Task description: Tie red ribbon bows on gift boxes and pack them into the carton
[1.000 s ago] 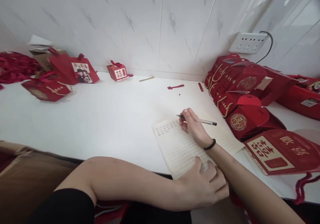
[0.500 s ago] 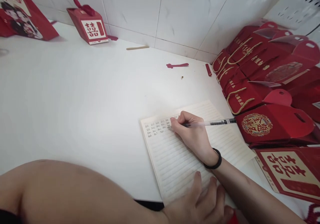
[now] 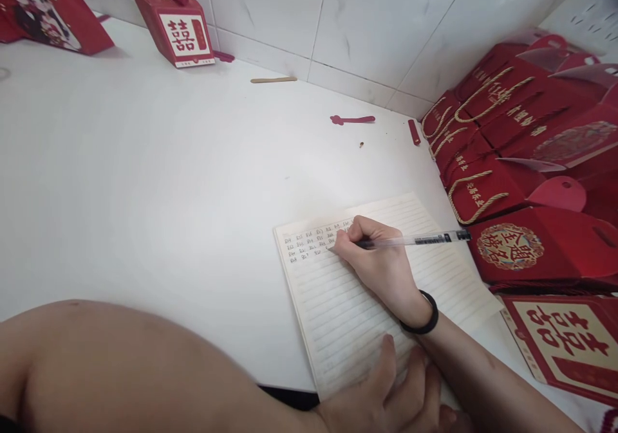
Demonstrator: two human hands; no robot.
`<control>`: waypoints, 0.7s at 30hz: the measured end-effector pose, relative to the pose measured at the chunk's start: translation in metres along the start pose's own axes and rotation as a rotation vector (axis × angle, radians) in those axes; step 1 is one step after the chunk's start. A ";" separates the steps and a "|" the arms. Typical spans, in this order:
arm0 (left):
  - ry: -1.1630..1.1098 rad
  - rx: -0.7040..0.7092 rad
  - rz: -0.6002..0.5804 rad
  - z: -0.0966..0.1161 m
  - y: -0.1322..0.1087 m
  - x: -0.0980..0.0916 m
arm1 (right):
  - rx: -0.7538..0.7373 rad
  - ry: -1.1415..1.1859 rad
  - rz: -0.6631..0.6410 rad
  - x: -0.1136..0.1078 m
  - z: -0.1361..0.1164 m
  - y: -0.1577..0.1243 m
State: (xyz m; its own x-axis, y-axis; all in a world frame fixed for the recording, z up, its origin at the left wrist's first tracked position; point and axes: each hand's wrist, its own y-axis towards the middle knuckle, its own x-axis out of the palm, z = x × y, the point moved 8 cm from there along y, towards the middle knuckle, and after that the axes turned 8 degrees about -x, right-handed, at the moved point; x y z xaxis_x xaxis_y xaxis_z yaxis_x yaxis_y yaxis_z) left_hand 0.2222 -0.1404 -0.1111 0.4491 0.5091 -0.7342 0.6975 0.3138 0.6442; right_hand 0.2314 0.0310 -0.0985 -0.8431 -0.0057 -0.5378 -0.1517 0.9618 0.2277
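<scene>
A lined notebook [image 3: 347, 317] lies on the white table, with rows of small handwritten numbers across the top of its page. My right hand [image 3: 381, 259], with a black band at the wrist, is closed around a clear pen [image 3: 425, 239] whose tip touches the page at the end of the lowest written row. Across the notebook's lower edge rests my left hand [image 3: 391, 394], fingers spread on the paper and partly under the right forearm. Its outer fingers are cut off by the bottom of the view.
Red gift boxes [image 3: 535, 246] with rope handles crowd the right side against the notebook. At the back stand a small red box [image 3: 183, 34] and a red bag [image 3: 62, 21]. A wooden stick [image 3: 273, 80] and a red ribbon piece [image 3: 352, 119] lie near the tiled wall.
A new mark shows after the last number in the lowest row, where the pen tip now sits. The view has shifted slightly, and the left hand stays on the notebook.
</scene>
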 end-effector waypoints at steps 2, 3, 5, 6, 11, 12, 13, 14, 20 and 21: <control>0.006 0.005 -0.001 0.001 0.000 0.001 | 0.007 0.002 -0.001 0.000 0.001 0.000; 0.012 0.016 -0.006 0.002 -0.001 0.001 | 0.016 0.007 0.002 0.000 0.002 -0.001; 0.020 0.046 -0.030 0.004 -0.001 0.003 | 0.033 0.022 0.014 0.000 0.004 -0.001; 0.022 0.060 -0.043 0.005 -0.002 0.005 | 0.032 0.024 0.021 0.000 0.004 -0.001; 0.041 0.075 -0.039 0.005 -0.002 0.004 | -0.011 -0.001 0.022 0.000 0.002 -0.001; 0.047 0.064 -0.027 0.004 -0.001 0.004 | -0.005 0.006 0.021 0.000 0.002 -0.001; 0.052 0.053 -0.014 0.003 -0.001 0.003 | 0.008 0.015 0.020 0.000 0.003 -0.001; 0.054 0.042 -0.008 0.002 -0.001 0.003 | 0.023 0.024 0.019 0.000 0.005 -0.001; 0.075 0.028 0.010 0.001 0.001 0.002 | 0.038 0.050 0.036 -0.001 0.005 -0.002; 0.079 0.034 0.014 0.001 0.001 0.002 | 0.030 0.060 0.036 -0.001 0.004 -0.002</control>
State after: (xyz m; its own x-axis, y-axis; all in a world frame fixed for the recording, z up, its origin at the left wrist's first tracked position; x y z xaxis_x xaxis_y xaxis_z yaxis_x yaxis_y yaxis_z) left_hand 0.2241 -0.1394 -0.1123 0.4143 0.5751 -0.7055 0.7110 0.2794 0.6453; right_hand 0.2342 0.0303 -0.1015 -0.8770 0.0136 -0.4802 -0.1062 0.9694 0.2214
